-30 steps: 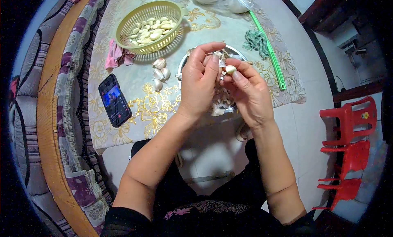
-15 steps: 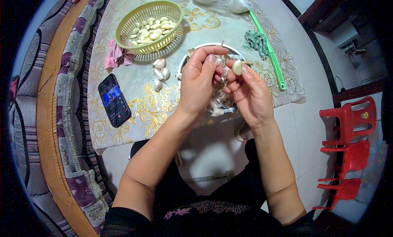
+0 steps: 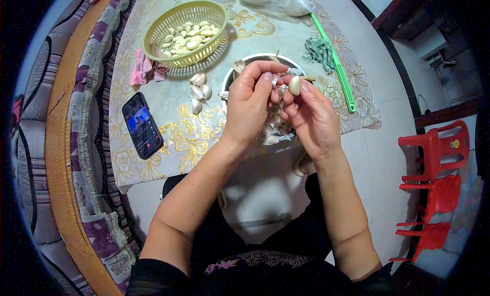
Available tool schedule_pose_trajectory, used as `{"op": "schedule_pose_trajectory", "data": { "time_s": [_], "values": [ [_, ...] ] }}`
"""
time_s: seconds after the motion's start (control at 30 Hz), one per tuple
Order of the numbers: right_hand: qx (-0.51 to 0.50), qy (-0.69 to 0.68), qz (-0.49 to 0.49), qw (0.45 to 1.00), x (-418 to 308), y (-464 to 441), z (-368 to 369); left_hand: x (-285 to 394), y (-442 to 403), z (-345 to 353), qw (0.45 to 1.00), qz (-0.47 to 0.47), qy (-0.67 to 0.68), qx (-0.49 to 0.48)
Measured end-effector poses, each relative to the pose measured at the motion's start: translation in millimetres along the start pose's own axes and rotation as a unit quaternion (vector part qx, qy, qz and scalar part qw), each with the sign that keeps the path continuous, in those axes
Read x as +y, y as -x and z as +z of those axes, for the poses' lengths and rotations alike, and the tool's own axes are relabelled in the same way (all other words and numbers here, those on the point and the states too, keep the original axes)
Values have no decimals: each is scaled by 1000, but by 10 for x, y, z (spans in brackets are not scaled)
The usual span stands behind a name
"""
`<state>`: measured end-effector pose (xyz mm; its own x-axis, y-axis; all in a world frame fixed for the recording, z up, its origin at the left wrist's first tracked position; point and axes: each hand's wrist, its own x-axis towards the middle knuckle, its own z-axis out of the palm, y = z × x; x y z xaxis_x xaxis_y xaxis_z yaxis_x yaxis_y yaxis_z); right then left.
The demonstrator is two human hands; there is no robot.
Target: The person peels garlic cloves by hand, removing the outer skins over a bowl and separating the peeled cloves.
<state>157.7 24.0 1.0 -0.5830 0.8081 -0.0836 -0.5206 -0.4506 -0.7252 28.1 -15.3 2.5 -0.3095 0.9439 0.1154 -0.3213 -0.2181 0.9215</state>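
A pale peeled garlic clove (image 3: 294, 85) is pinched between the thumb and fingers of my right hand (image 3: 315, 114). My left hand (image 3: 247, 108) is closed beside it, thumb against forefinger on a bit of whitish skin (image 3: 276, 80). Both hands are over a white-rimmed bowl (image 3: 248, 58) that holds papery garlic skins (image 3: 276, 128). Several unpeeled cloves (image 3: 197, 92) lie on the table to the left of my left hand. Farther back on the left, a yellow-green basket (image 3: 151, 39) holds many peeled cloves (image 3: 190, 38).
A phone (image 3: 142, 125) with its screen lit lies at the left on the patterned tablecloth (image 3: 153, 166). Nearby is a pink cloth (image 3: 143, 68). To the right are a green cloth (image 3: 320, 52) and green stick (image 3: 337, 62); a plastic bag (image 3: 286, 1) lies behind. Red chairs (image 3: 434, 152) stand right.
The clove in my right hand has risen and turned upright since a second ago. My left thumb has shifted slightly, and the whitish skin now shows at its tip.
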Motion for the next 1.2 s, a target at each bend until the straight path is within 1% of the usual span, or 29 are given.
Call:
{"op": "schedule_pose_trajectory", "data": {
  "time_s": [0.13, 0.23, 0.33, 0.47, 0.63, 0.73, 0.83, 1.07, 1.13, 1.2],
  "values": [
    [-15, 5, 5, 1000, -7, 10, 15, -2, -10, -22, 1000, 9, 8, -25],
    [-12, 2, 4, 1000, 0, 9, 16, 40, 16, 4, 1000, -14, 9, -26],
    [-3, 4, 0, 1000, -7, 14, 27, 94, 30, 67, 999, -44, 30, -1],
    [2, 27, -3, 1000, -8, 10, 32, 42, 12, 20, 999, -17, 28, -17],
    [-11, 19, -2, 1000, -1, 11, 14, 61, 31, 48, 1000, -12, 21, -14],
    [-4, 9, -5, 1000, -1, 13, 28, 63, 45, 68, 999, 12, 6, -33],
    [9, 19, -10, 1000, 6, 12, 40, 58, 40, 83, 997, 40, -45, -43],
    [42, 50, -9, 998, -11, 20, 38, 82, 43, 61, 997, 21, -56, -40],
    [29, 32, -10, 999, -14, 7, -1, 88, 41, 88, 998, 24, -44, -41],
    [29, 23, -10, 999, -19, -2, -11, 85, 43, 64, 997, 16, -64, -48]
  ]
}}
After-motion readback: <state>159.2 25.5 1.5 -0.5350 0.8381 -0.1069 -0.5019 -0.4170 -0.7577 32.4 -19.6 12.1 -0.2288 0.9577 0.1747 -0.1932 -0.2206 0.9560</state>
